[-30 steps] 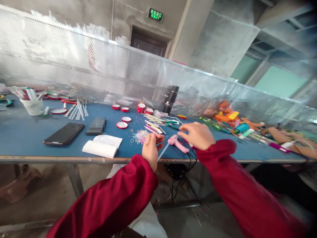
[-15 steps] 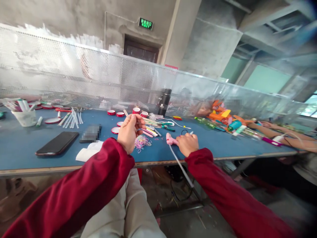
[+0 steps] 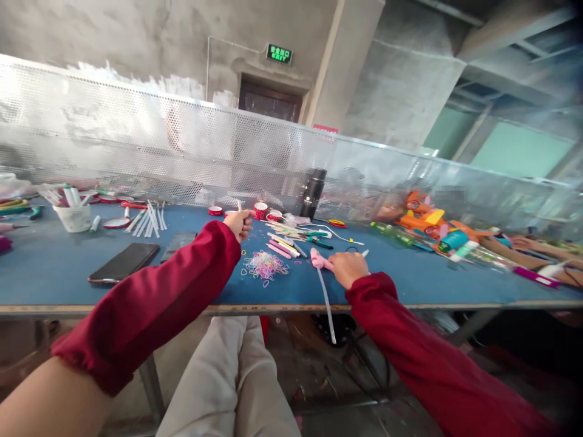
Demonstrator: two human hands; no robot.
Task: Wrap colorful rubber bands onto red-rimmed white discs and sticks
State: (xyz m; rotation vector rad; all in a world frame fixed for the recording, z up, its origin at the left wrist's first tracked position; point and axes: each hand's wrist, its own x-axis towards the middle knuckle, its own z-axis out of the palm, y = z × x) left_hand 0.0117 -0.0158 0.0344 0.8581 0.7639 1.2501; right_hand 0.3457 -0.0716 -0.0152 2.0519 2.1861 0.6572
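My right hand [image 3: 350,269] is closed round the handle of a pink glue gun [image 3: 319,260], held low over the table's front part. A long translucent glue stick [image 3: 327,303] sticks out of its back and droops past the table edge. Farther off, my left hand [image 3: 239,225] is closed, with a short whitish stick [image 3: 240,205] jutting up from it; its lower end is hidden by the fingers. Small red-and-white round tins [image 3: 260,210] stand just beyond that hand. Between my hands lies a pile of small coloured rubber bands [image 3: 266,266].
Pens and sticks [image 3: 285,244] and green-handled pliers [image 3: 321,241] lie mid-table, before a black flask [image 3: 313,194]. At left are a phone [image 3: 124,263], white sticks [image 3: 148,222] and a cup of markers [image 3: 73,217]. Orange toy planes [image 3: 423,221] and another person's arms [image 3: 514,252] are at right.
My left hand has reached forward, away from the rubber bands toward the red tins, still holding the whitish stick. The right hand keeps the glue gun in nearly the same place. The view has shifted slightly.
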